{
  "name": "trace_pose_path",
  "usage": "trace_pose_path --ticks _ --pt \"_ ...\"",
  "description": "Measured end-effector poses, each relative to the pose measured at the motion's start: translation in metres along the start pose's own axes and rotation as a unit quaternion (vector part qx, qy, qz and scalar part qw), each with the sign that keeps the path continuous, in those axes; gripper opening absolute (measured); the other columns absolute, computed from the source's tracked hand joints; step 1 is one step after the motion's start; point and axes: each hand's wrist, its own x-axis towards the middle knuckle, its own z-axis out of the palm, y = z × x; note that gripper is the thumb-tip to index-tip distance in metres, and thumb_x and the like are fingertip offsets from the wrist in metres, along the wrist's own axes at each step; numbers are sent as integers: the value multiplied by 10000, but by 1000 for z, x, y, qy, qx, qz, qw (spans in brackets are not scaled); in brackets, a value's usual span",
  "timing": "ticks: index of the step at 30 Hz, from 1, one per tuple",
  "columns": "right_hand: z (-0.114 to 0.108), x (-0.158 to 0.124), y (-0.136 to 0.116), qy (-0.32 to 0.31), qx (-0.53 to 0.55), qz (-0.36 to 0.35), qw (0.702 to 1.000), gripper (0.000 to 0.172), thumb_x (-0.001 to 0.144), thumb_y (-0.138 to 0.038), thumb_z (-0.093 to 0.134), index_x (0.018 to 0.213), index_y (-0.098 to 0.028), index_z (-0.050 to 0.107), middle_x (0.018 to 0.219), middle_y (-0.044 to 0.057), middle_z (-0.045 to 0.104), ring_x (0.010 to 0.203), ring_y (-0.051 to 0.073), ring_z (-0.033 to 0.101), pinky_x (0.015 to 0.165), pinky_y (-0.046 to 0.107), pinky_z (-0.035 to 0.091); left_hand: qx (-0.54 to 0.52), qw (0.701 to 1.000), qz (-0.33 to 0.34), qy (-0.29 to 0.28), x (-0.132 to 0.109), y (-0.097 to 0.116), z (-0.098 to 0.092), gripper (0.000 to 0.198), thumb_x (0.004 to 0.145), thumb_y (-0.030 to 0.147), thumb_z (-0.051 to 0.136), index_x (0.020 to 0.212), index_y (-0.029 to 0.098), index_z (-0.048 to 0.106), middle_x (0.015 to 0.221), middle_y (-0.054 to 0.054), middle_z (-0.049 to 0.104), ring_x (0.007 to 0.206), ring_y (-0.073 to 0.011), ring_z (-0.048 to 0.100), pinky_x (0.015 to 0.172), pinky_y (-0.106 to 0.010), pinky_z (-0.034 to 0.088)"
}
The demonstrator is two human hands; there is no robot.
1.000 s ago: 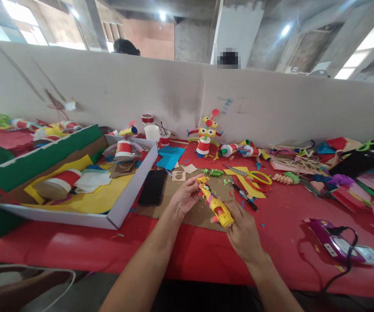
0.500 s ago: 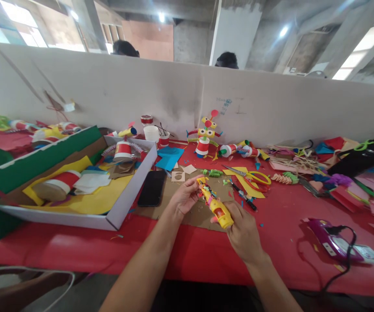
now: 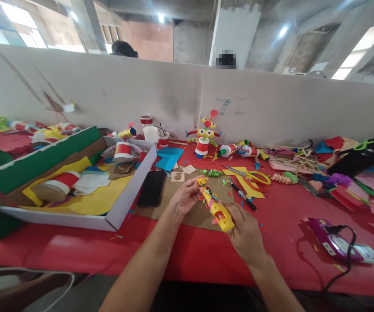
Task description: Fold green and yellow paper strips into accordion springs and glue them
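Observation:
A yellow tool (image 3: pixel 223 217), with paper bits in its front part, is gripped in my right hand (image 3: pixel 243 229). My left hand (image 3: pixel 187 197) pinches a small yellow piece (image 3: pixel 201 181) at the tool's far end. Both hands are above a brown cardboard sheet (image 3: pixel 161 209). Just beyond them lie a green folded paper spring (image 3: pixel 213 173) and a cardboard square with a hole (image 3: pixel 177 177). Right of these, yellow-handled scissors (image 3: pixel 257 177) rest on yellow paper (image 3: pixel 249 189), beside a black pen (image 3: pixel 243 196).
At left is a white-walled box (image 3: pixel 131 189) holding paper and cup pieces; a phone (image 3: pixel 151 189) lies beside it. Paper figures (image 3: pixel 203 146) stand behind. A purple power strip (image 3: pixel 331 240), with its cable, and a black bottle (image 3: pixel 362 158) are at right.
My right hand and the yellow tool have shifted very slightly right and down. My left hand keeps its pinch on the small yellow piece.

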Motion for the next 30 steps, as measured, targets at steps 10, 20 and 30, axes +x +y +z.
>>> trace_pose_path --ticks 10,20,30 --pt "-2 4 -1 32 -6 -20 999 163 854 -227 472 1013 -192 478 869 78 605 787 202 571 662 293 423 -10 1000 -6 -9 -2 1 5 348 561 88 743 897 116 662 659 -23 649 511 -79 564 479 -164 440" --pt "0 4 0 26 -10 -37 999 183 857 -250 471 1028 -185 476 885 77 604 786 199 561 662 299 432 0 1000 -11 -5 -2 2 4 395 513 103 768 895 118 671 707 -27 668 496 -67 536 453 -160 410" --pt "2 5 0 15 -39 -43 998 171 847 -237 476 1006 -175 484 866 72 600 771 198 551 655 290 413 28 1000 -6 -1 -1 0 3 405 505 157 787 893 126 677 683 -27 654 510 -73 537 452 -160 397"
